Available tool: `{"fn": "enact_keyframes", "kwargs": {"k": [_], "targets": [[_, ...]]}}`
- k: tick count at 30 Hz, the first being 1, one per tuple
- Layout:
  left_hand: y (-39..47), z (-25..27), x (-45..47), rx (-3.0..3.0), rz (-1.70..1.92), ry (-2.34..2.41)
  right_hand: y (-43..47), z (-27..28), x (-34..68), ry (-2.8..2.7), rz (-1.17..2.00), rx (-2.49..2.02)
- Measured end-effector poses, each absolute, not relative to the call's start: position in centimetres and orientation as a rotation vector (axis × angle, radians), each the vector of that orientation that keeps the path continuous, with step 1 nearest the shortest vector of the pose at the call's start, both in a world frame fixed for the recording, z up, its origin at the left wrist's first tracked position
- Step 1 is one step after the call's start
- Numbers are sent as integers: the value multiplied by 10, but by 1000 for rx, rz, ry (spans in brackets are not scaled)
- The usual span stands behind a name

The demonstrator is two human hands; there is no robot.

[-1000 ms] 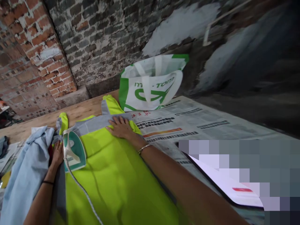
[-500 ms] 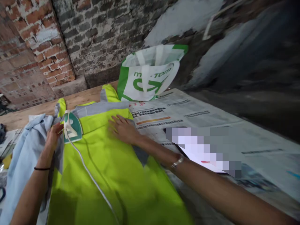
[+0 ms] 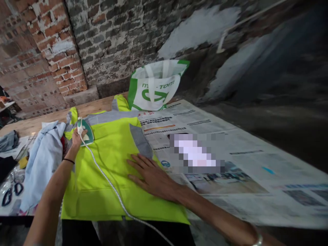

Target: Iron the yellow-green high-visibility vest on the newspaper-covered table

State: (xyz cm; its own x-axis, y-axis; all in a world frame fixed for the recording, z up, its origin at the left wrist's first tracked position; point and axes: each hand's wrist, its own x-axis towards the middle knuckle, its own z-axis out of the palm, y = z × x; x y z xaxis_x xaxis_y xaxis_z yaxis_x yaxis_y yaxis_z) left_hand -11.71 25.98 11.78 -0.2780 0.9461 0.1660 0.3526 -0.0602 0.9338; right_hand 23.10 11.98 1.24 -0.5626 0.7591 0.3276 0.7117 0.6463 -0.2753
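Observation:
A bright yellow-green garment with grey panels (image 3: 110, 164) lies spread on the table in front of me. My left hand (image 3: 77, 137) is closed around the handle of a green and white iron (image 3: 89, 133), which rests on the upper left of the garment. From the iron a pale cord (image 3: 110, 182) runs down across the fabric and over the near edge. My right hand (image 3: 151, 176) lies flat with fingers spread on the garment's right side, below a grey panel. It holds nothing.
Newspaper (image 3: 246, 157) covers the table on the right, with a phone, partly blurred out, (image 3: 194, 152) on it. A white and green bag (image 3: 153, 87) stands at the back. Light blue cloth (image 3: 43, 160) lies on the left, beside scissors (image 3: 12, 194). Behind is a brick wall (image 3: 110, 44).
My left hand has gone from beside the iron to gripping its handle. My right hand has slid down the garment towards its near right side. The view has shifted, showing the garment's near hem.

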Motion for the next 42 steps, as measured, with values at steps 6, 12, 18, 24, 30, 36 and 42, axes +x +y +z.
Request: {"fn": "enact_keyframes", "kwargs": {"k": [6, 12, 18, 24, 30, 36, 42], "targets": [[220, 131, -113, 1439, 1273, 1738, 107, 15, 215, -2464, 153, -1100], [129, 130, -102, 1523, 1238, 1742, 101, 25, 217, -2300, 131, -1108], [86, 128, -91, 1543, 1188, 1838, 41, 19, 234, -2234, 184, -1052], [102, 138, -71, 1511, 1211, 1817, 5, 24, 233, -2192, 112, -1137], [95, 137, -53, 1510, 1208, 1805, 44, 36, 233, -2150, 69, -1297], [138, 131, -47, 1485, 1209, 1799, 85, 22, 231, -2112, 129, -1489], [231, 146, -41, 1441, 1159, 1806, 84, 12, 226, -1964, 0, -1657]]}}
